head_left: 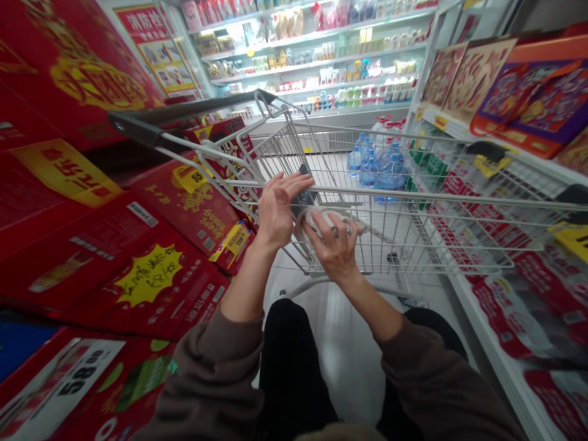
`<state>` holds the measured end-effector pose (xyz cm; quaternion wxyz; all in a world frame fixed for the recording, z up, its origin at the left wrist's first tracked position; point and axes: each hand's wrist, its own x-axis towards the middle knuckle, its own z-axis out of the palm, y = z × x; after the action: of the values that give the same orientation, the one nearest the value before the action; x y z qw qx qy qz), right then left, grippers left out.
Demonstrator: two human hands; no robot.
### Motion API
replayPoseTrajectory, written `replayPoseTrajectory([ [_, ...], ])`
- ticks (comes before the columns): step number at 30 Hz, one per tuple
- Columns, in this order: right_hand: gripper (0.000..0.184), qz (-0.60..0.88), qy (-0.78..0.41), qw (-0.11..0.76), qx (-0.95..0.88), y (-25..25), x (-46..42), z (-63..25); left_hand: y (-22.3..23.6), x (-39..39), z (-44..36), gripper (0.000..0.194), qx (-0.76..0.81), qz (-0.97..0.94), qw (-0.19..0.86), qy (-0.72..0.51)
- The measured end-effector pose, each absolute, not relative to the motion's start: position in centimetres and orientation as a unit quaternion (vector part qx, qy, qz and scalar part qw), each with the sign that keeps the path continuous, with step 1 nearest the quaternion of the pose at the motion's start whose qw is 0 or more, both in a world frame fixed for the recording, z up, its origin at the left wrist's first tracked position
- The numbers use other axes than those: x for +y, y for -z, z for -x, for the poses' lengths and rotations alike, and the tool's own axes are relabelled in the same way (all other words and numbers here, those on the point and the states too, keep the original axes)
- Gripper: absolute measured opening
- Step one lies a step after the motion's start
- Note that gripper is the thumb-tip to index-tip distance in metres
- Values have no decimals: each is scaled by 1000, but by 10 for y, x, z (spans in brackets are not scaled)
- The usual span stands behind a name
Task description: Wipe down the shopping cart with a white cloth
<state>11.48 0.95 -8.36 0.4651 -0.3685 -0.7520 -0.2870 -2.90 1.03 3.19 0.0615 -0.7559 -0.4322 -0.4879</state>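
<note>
The right hand (339, 251) is holding a pale cloth (318, 214), with its fingers bending over the bunched stuff and pressing it close to the wire side of a shopping cart (390, 193). The left hand (277, 211) is opening flat, its fingers pointing to the right next to the top rail, and it is not gripping anything; it may be touching the rail, but the view is too blurry for being sure. The cloth is sitting just under the left fingers, below the rail. Brown sleeves (206, 361) are covering the arms, and dark trouser legs (294, 367) are showing below, over the shiny floor (331, 306). The cart's dark handle (193, 109) is reaching out to the left. On that side, red boxes (179, 214) are standing in piles, and a yellow star sign (149, 274) is sticking on one of them. To the right, a long shelf (478, 331) is holding red and white packs (509, 312), with an orange and purple box (535, 98) leaning higher up. Past the cart, big blue water bottles (390, 164) are standing on the floor, and bright shelves (316, 37) full of small goods are shining at the back.
</note>
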Motion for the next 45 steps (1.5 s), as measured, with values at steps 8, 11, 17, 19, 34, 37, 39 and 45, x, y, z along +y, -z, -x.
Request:
replayPoseTrajectory([
  [8,41,462,165,281,-825,67,-17,-112,-30,14,28,96,-438,744,56,501],
  [11,34,476,140,238,-835,59,-24,-115,-30,13,28,96,-440,745,54,499],
  [17,36,437,207,395,-781,69,-4,-117,-31,10,27,95,-440,747,57,496],
  [19,37,420,224,435,-764,74,3,-116,-31,8,26,96,-441,749,60,491],
  [34,30,462,151,314,-816,58,-14,-136,-32,5,20,97,-459,734,59,497],
  [37,38,452,182,397,-778,67,-6,-127,-33,3,20,98,-467,734,62,489],
  [39,37,444,189,409,-774,72,-3,-123,-33,3,19,98,-466,734,62,490],
  [45,25,473,123,298,-820,63,-14,-130,-32,4,20,96,-453,736,54,500],
])
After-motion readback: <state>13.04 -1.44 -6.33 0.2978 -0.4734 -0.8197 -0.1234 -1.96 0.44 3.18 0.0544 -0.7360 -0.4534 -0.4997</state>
